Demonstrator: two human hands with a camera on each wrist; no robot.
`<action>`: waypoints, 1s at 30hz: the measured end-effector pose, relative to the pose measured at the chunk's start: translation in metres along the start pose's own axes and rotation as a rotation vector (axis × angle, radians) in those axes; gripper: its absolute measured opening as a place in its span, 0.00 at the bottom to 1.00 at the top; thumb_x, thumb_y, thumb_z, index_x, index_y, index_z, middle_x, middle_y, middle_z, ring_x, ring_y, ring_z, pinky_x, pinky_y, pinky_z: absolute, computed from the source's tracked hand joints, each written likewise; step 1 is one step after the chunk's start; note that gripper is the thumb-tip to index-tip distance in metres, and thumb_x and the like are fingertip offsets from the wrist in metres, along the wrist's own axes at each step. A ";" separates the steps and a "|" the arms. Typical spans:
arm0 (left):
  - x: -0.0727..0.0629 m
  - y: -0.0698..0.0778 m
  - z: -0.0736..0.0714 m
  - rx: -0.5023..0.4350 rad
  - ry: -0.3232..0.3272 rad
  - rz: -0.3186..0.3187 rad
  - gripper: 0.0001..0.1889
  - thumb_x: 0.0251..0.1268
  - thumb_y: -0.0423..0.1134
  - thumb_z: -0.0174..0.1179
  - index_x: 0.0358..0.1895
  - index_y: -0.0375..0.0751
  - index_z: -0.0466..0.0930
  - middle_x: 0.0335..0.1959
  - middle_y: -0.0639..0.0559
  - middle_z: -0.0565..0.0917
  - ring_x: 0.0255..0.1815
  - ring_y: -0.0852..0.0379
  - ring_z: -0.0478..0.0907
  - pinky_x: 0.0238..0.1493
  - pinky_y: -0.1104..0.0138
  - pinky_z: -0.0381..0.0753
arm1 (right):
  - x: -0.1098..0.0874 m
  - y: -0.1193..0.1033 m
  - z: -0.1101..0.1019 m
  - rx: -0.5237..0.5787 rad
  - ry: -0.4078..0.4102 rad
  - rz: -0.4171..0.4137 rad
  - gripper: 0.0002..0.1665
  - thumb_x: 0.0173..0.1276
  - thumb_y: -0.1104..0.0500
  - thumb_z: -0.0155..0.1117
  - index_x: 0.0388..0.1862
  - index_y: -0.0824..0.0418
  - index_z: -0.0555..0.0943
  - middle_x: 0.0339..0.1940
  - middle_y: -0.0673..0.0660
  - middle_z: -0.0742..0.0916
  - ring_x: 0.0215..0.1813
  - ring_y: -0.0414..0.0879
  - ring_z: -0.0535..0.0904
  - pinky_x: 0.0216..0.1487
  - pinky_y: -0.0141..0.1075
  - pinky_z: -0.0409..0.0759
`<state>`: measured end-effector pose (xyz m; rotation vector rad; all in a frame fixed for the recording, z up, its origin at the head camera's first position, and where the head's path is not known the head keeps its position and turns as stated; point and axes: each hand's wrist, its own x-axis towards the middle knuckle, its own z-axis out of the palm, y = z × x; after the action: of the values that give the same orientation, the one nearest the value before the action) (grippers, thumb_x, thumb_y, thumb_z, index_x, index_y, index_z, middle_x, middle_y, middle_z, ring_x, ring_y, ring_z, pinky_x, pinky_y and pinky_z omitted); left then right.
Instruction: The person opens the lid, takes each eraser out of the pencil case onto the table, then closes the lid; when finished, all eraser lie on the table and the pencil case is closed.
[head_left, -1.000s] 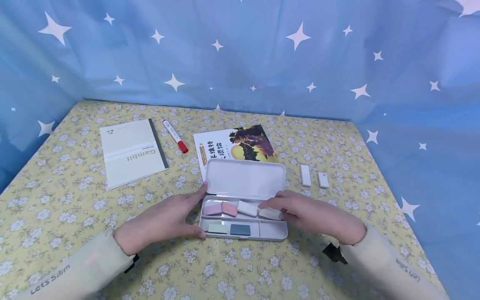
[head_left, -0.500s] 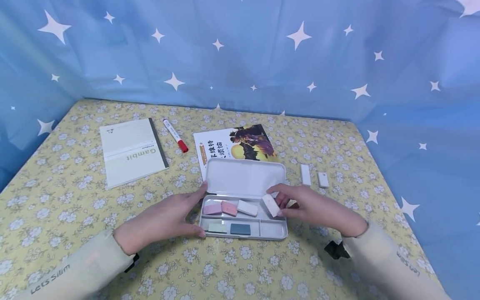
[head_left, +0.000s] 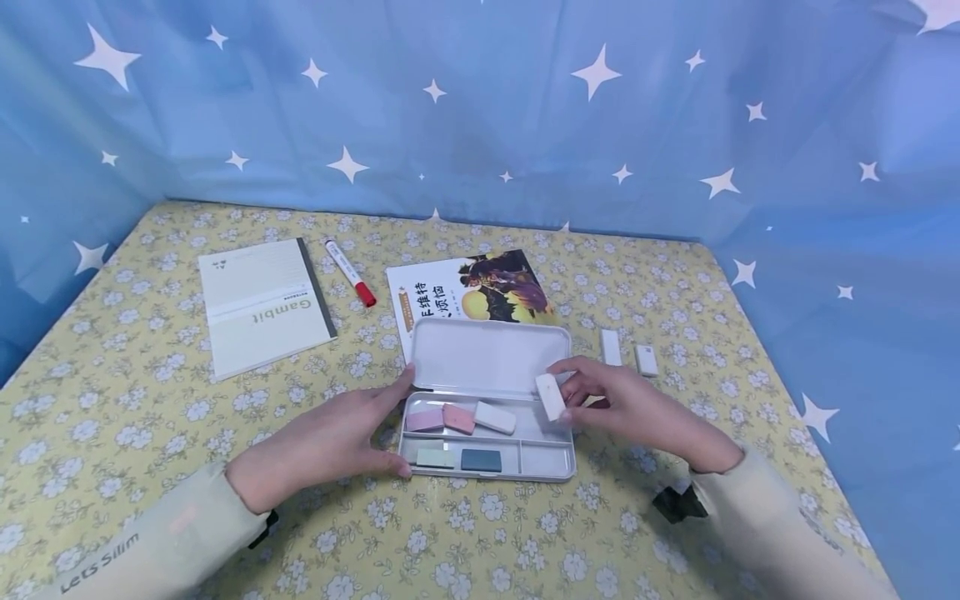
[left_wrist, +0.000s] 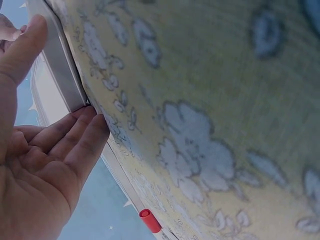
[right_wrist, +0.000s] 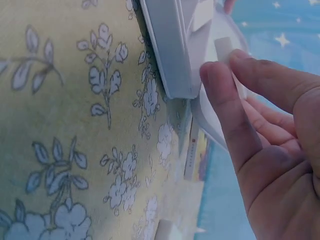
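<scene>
An open white pencil case lies on the table, its lid folded back. My left hand rests against the case's left end, fingertips near the hinge and thumb at the front corner. In my right hand a white eraser is pinched between thumb and fingers, tilted over the right part of the rear compartment. That compartment holds a purple eraser, a pink eraser and another white eraser. In front of them lie a pale green eraser and a dark teal eraser.
Two small white blocks, a longer one and a shorter one, lie right of the case. Behind the lid is a picture book, partly covered. A red-capped marker and a notebook lie to the left.
My right hand has lifted the white eraser from the right of the rear compartment, tilted it up and drawn it slightly right. The left hand has stayed in place.
</scene>
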<state>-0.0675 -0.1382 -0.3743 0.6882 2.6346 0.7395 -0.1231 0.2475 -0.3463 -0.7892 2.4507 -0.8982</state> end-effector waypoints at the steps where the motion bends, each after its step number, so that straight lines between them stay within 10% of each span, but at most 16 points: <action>1: 0.000 0.000 0.000 0.002 0.000 0.001 0.64 0.55 0.61 0.76 0.85 0.35 0.46 0.78 0.35 0.70 0.72 0.38 0.77 0.74 0.49 0.79 | -0.001 0.000 -0.001 0.008 0.014 0.005 0.30 0.75 0.56 0.69 0.73 0.56 0.74 0.51 0.53 0.90 0.53 0.43 0.88 0.51 0.35 0.89; 30: 0.000 0.002 0.001 0.007 -0.012 -0.015 0.62 0.57 0.58 0.76 0.85 0.36 0.46 0.80 0.36 0.68 0.74 0.39 0.75 0.74 0.48 0.78 | -0.052 0.082 -0.048 -0.015 0.316 0.124 0.33 0.76 0.63 0.66 0.77 0.63 0.70 0.49 0.59 0.89 0.45 0.28 0.85 0.40 0.30 0.88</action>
<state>-0.0664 -0.1365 -0.3740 0.6721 2.6293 0.7202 -0.1402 0.3537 -0.3587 -0.5251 2.7449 -1.0245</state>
